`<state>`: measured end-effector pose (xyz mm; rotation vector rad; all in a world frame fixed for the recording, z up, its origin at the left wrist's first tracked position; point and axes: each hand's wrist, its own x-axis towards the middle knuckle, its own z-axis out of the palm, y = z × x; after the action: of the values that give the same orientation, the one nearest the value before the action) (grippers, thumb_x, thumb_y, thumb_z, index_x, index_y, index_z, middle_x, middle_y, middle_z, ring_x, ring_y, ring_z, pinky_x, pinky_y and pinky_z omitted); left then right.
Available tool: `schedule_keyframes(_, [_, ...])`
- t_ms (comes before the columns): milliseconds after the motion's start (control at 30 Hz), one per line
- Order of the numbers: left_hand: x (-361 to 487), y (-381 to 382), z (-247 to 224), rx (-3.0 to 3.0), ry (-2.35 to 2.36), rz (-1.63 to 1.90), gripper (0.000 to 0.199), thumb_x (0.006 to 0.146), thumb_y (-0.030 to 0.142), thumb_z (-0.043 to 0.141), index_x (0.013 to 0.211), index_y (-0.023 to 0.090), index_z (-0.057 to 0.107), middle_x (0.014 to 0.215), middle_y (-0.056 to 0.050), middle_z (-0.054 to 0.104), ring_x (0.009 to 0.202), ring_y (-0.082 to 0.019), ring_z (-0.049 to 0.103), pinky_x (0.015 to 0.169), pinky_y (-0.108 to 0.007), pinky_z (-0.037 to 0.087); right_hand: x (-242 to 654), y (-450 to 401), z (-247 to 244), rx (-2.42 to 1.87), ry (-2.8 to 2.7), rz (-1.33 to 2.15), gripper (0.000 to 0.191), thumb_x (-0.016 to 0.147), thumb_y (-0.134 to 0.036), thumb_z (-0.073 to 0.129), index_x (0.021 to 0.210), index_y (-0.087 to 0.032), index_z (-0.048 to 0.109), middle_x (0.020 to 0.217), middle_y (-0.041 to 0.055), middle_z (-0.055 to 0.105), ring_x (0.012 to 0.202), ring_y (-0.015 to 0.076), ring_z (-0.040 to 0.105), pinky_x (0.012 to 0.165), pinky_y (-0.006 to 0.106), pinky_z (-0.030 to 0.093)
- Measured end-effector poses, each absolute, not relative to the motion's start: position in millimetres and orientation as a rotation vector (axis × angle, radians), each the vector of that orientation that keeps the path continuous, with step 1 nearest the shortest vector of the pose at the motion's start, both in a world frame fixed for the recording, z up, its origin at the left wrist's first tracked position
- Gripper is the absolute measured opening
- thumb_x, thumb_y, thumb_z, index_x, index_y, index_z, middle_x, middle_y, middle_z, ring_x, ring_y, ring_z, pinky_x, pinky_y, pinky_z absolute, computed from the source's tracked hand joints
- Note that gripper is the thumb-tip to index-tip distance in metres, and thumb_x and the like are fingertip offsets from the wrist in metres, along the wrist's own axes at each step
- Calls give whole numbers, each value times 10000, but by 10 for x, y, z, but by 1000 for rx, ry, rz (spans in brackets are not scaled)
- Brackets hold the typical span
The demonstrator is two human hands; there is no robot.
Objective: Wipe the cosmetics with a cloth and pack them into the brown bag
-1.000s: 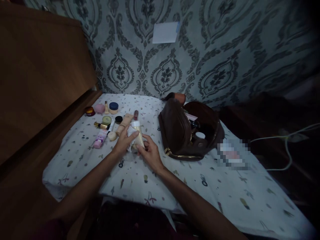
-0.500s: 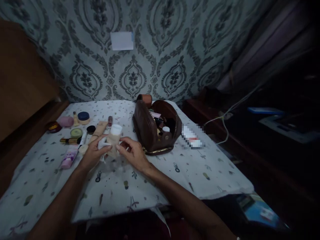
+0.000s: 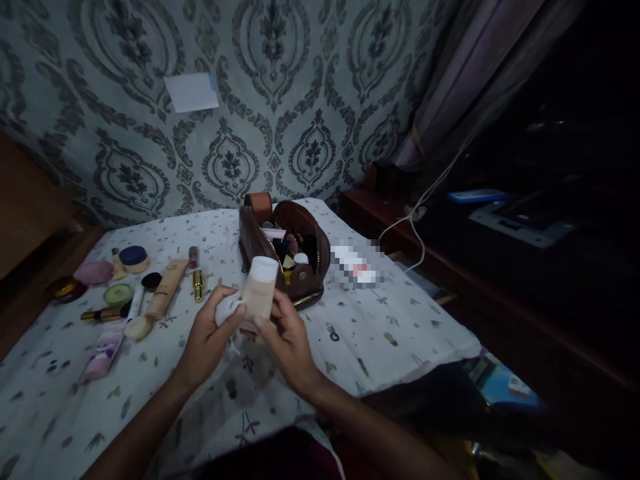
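Both hands meet over the front of the cloth-covered table. In my right hand (image 3: 291, 343) is a beige bottle (image 3: 259, 297) with a white cap, held tilted, with the thumb on its front. My left hand (image 3: 213, 343) is closed on a crumpled white cloth or tissue (image 3: 228, 309), which touches the bottle's left side. Just behind the bottle stands an open brown cosmetic bag (image 3: 255, 233) with several items inside. A gold tube (image 3: 199, 285) lies on the table left of the bottle.
On the left lie a beige tube (image 3: 167, 290), a pink-purple tube (image 3: 104, 350), a blue-lidded jar (image 3: 134, 259), a green-topped round container (image 3: 118, 294) and other cosmetics. A blurred-out white item (image 3: 354, 261) is right of the bag. A white cable (image 3: 420, 243) hangs beyond the table's right edge.
The view has turned right. My hands have come away from the left-hand cosmetics with the bottle and white cloth, closer to the bag's front. The gold tube now shows.
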<state>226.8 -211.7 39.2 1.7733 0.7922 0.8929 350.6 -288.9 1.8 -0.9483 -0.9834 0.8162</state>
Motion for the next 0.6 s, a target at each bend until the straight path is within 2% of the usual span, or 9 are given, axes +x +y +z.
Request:
schedule_keyframes(67, [2367, -2131, 485, 1867, 731, 811, 214, 903, 430, 563, 889, 217, 587, 698, 21, 590, 629, -157, 579, 608, -249, 463, 3630, -2956, 54, -963, -923, 769, 418, 908, -382, 612, 1284, -236, 500, 1117, 66, 703, 1002, 211, 687, 872, 355, 578])
schedule_keyframes(133, [2461, -2094, 582, 2043, 684, 782, 189, 916, 386, 530, 908, 214, 609, 723, -2, 616, 661, -176, 603, 643, -269, 477, 3811, -3020, 123, -1004, -884, 670, 407, 896, -378, 632, 1259, -234, 521, 1115, 70, 705, 1000, 217, 688, 888, 365, 572])
schedule_keyframes(200, [2554, -2013, 675, 2291, 632, 778, 218, 903, 299, 494, 1041, 213, 638, 923, -55, 681, 855, -220, 641, 764, -306, 497, 4042, -3078, 225, -1074, -881, 530, 400, 889, -375, 642, 1251, -234, 547, 1181, 82, 683, 1048, 227, 671, 897, 369, 567])
schedule_keyframes(267, [2648, -1910, 756, 2530, 598, 710, 410, 853, 218, 471, 1241, 234, 603, 1124, -82, 680, 1010, -254, 631, 847, -344, 493, 4295, -3124, 351, -1180, -947, 433, 392, 892, -370, 640, 1253, -234, 574, 1240, 89, 658, 1104, 245, 644, 907, 393, 561])
schedule_keyframes(300, [2695, -1858, 788, 2632, 611, 643, 501, 829, 198, 471, 1318, 247, 566, 1150, -85, 682, 1012, -264, 636, 844, -353, 494, 4419, -3140, 417, -1219, -1000, 409, 395, 893, -370, 640, 1261, -237, 581, 1232, 85, 662, 1098, 250, 645, 893, 402, 566])
schedule_keyframes(400, [2809, -1739, 857, 2855, 722, 464, 601, 790, 212, 527, 1390, 258, 517, 1063, -96, 719, 830, -274, 674, 705, -329, 487, 4732, -3150, 594, -1313, -1171, 255, 377, 877, -379, 662, 1224, -236, 629, 1166, 59, 691, 1032, 242, 662, 871, 395, 562])
schedule_keyframes(500, [2863, -1695, 889, 2956, 768, 399, 591, 773, 257, 585, 1361, 255, 528, 1003, -96, 730, 704, -275, 667, 599, -298, 433, 4921, -3115, 712, -1380, -1305, 163, 354, 883, -393, 657, 1198, -232, 658, 1128, 46, 703, 988, 225, 671, 858, 364, 554])
schedule_keyframes(600, [2864, -1704, 881, 2974, 780, 385, 542, 772, 270, 597, 1311, 251, 544, 897, -76, 721, 642, -270, 648, 563, -288, 393, 5019, -3061, 770, -1409, -1393, 159, 343, 891, -393, 648, 1191, -227, 662, 1091, 45, 706, 911, 207, 678, 768, 321, 561])
